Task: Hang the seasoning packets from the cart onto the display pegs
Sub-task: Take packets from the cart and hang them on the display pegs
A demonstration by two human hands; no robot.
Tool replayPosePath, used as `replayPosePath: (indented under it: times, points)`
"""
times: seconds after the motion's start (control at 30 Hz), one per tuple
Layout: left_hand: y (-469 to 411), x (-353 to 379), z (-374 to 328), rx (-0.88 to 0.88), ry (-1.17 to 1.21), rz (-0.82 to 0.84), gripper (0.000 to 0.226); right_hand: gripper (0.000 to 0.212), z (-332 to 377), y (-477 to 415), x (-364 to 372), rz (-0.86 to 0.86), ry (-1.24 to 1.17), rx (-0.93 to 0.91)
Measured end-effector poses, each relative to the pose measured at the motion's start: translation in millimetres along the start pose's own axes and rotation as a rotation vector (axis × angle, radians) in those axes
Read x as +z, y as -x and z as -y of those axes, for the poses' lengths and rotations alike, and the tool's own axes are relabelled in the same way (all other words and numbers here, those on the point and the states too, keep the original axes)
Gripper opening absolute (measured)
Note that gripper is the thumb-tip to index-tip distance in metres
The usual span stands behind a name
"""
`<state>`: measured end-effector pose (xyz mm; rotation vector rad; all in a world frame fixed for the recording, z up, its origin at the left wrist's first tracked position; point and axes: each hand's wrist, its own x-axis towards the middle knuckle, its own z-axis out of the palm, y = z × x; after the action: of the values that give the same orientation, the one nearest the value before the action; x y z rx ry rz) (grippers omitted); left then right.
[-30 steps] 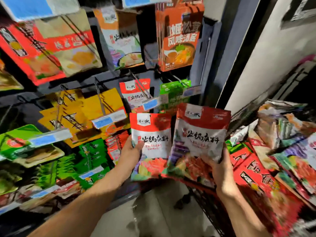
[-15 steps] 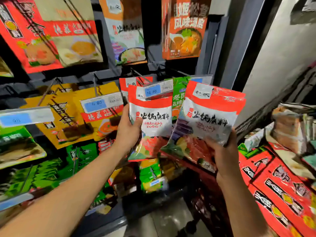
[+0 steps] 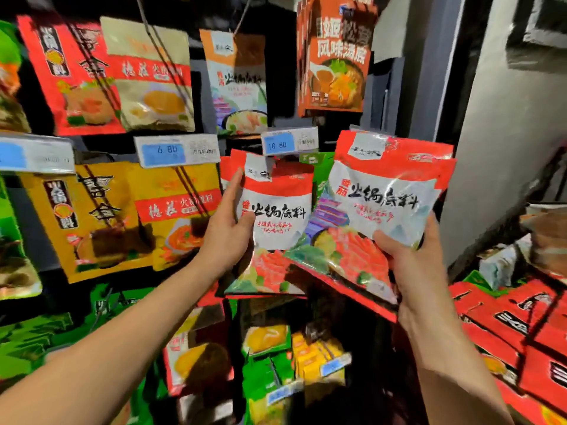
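My left hand point(image 3: 228, 223) grips a red-and-white seasoning packet point(image 3: 277, 228) by its left edge and holds it up just under the peg with the 10.80 price tag point(image 3: 288, 143). The packet's top overlaps the same red packets hanging on that peg point(image 3: 228, 167). My right hand point(image 3: 411, 256) grips a second, identical packet point(image 3: 377, 207) by its lower right corner, tilted, to the right of the first. The cart point(image 3: 503, 320) at lower right holds several red packets.
Yellow packets point(image 3: 122, 216) hang left under a 6.80 tag point(image 3: 178, 151). Orange and red packets point(image 3: 334, 56) hang on the row above. Green and yellow packets point(image 3: 282, 357) fill the lower pegs. A grey wall point(image 3: 506, 148) stands at right, with mixed packets point(image 3: 546, 237) piled on the cart.
Both hands have lifted their packets higher and closer to the display. The left packet's top now sits against the packets on the 10.80 peg.
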<state>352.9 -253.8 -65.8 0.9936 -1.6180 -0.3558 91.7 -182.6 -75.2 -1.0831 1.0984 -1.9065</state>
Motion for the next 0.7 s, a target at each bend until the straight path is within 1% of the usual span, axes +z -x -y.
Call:
replayPosePath:
  times: [0.1,0.23,0.37,0.6,0.7]
  points:
    - [5,4,8,0.094,-0.009,0.03,0.076,0.069,-7,-5,-3,0.027,-0.078,-0.069]
    - [2,12,3,0.117,0.012,-0.009,0.08,0.071,-8,-4,-2,0.012,-0.1,-0.122]
    - [-4,8,-7,0.08,0.016,-0.028,0.08,0.075,-7,-3,-5,0.019,-0.183,-0.107]
    - [-5,6,-20,-0.004,0.055,0.031,0.082,0.072,-3,0,-7,0.04,-0.182,-0.094]
    - [-4,6,-27,0.001,0.066,0.039,0.08,0.072,0,3,-8,0.052,-0.197,-0.091]
